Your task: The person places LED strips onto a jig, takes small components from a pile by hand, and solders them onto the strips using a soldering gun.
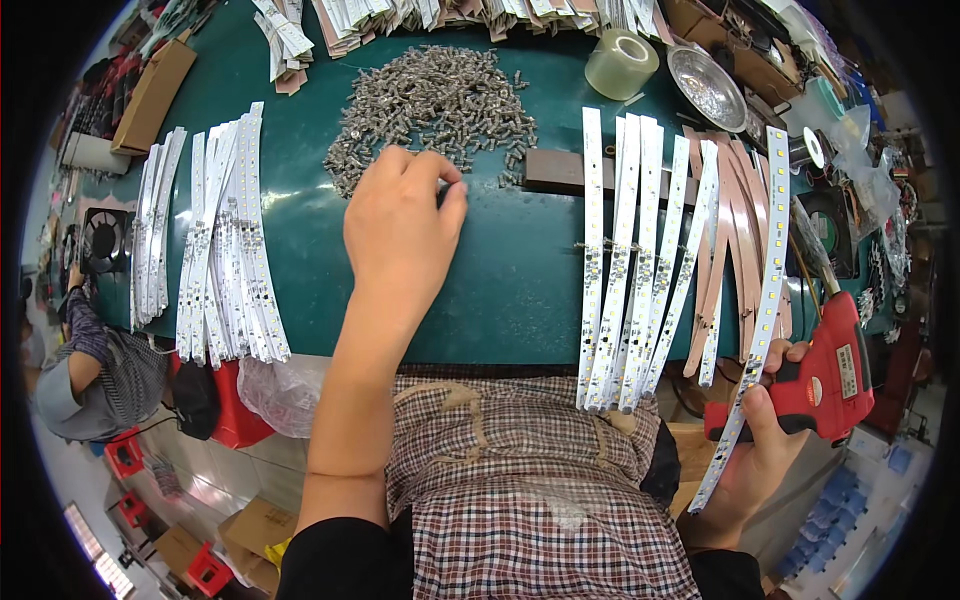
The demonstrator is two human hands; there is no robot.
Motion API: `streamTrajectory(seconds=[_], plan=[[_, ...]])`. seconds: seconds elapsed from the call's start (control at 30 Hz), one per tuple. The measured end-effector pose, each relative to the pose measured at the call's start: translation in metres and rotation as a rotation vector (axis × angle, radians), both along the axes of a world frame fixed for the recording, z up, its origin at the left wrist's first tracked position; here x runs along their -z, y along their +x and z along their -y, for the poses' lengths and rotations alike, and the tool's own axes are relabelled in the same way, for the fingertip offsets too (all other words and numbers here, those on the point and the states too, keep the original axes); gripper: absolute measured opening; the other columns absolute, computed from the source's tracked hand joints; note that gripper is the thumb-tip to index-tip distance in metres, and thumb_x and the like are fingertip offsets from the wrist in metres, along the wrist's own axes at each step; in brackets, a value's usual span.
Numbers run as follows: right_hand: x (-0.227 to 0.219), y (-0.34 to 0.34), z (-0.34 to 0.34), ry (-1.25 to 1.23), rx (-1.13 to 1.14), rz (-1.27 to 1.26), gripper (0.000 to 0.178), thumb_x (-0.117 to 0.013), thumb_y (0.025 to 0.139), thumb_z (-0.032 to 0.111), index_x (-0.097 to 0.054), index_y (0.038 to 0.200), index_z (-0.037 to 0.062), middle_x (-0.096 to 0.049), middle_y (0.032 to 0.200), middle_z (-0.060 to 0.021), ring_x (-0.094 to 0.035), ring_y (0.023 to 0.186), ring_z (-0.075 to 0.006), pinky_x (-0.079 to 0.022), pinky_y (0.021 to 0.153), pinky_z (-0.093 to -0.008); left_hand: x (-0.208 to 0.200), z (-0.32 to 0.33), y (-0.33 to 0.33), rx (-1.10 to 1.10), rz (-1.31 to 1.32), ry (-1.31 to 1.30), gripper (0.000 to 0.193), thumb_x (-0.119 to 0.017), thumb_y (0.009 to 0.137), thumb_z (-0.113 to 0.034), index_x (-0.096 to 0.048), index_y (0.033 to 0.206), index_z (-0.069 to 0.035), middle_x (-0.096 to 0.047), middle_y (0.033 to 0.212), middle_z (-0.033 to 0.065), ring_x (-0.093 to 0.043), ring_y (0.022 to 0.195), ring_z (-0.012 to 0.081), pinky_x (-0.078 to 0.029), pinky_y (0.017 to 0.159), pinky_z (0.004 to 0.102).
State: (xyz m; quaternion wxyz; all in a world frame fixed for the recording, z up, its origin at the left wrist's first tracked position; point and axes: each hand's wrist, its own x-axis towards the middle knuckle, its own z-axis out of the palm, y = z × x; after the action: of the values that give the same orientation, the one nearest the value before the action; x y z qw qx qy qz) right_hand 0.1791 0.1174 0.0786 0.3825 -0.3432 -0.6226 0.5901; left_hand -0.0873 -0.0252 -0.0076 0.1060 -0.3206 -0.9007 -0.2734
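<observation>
My left hand hovers at the near edge of a heap of small metallic electronic parts. Its fingers are curled with thumb and index finger close together; whether a part is between them is hidden. At the right, my right hand grips a white LED strip board, held upright and slightly slanted between thumb and fingers. The same hand holds a red soldering gun, its metal tip pointing up and away. Left of it, several LED strip boards lie fanned out, overhanging the table's front edge.
Another batch of white LED boards lies on the green table at left. A dark bar, a clear tape roll and a metal dish stand toward the back right. A co-worker sits at far left.
</observation>
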Motion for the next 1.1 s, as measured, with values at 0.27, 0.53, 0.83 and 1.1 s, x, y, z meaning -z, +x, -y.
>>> streamTrajectory(seconds=[0.27, 0.53, 0.83, 1.1], plan=[[-0.004, 0.005, 0.003, -0.061, -0.005, 0.063, 0.055, -0.067, 0.078, -0.001, -0.042, 0.127, 0.0014, -0.046, 0.109, -0.0072, -0.048, 0.101, -0.0141, -0.04, 0.09, -0.0265, 0.009, -0.013, -0.009, 0.019, -0.043, 0.003, 0.013, -0.076, 0.076, -0.011, -0.068, 0.086, -0.009, -0.058, 0.081, 0.0054, -0.061, 0.079, 0.0234, -0.048, 0.071, 0.0365], [-0.004, -0.004, 0.007, -0.112, -0.002, 0.036, 0.05, -0.068, 0.078, 0.0, -0.044, 0.122, 0.0033, -0.049, 0.104, -0.007, -0.051, 0.097, -0.0135, -0.044, 0.087, -0.0254, 0.0, -0.015, -0.005, 0.092, 0.022, -0.036, 0.015, -0.077, 0.076, -0.015, -0.067, 0.083, -0.008, -0.059, 0.082, 0.0055, -0.06, 0.078, 0.0234, -0.048, 0.071, 0.0368], [-0.003, -0.006, 0.009, -0.11, -0.016, 0.047, 0.051, -0.07, 0.077, 0.0, -0.044, 0.121, 0.0035, -0.05, 0.103, -0.0067, -0.053, 0.095, -0.0139, -0.045, 0.087, -0.0265, 0.011, -0.027, -0.006, 0.144, 0.0, 0.023, 0.011, -0.074, 0.074, -0.013, -0.065, 0.078, -0.008, -0.058, 0.075, 0.0051, -0.059, 0.074, 0.0236, -0.048, 0.068, 0.0373], [-0.002, -0.003, 0.009, -0.132, -0.034, 0.073, 0.051, -0.069, 0.077, -0.001, -0.044, 0.122, 0.0028, -0.049, 0.103, -0.0067, -0.053, 0.094, -0.0134, -0.044, 0.086, -0.0263, 0.001, -0.014, -0.002, 0.153, -0.03, -0.097, 0.011, -0.071, 0.07, -0.012, -0.061, 0.074, -0.007, -0.056, 0.074, 0.0053, -0.057, 0.075, 0.0247, -0.047, 0.069, 0.0379]])
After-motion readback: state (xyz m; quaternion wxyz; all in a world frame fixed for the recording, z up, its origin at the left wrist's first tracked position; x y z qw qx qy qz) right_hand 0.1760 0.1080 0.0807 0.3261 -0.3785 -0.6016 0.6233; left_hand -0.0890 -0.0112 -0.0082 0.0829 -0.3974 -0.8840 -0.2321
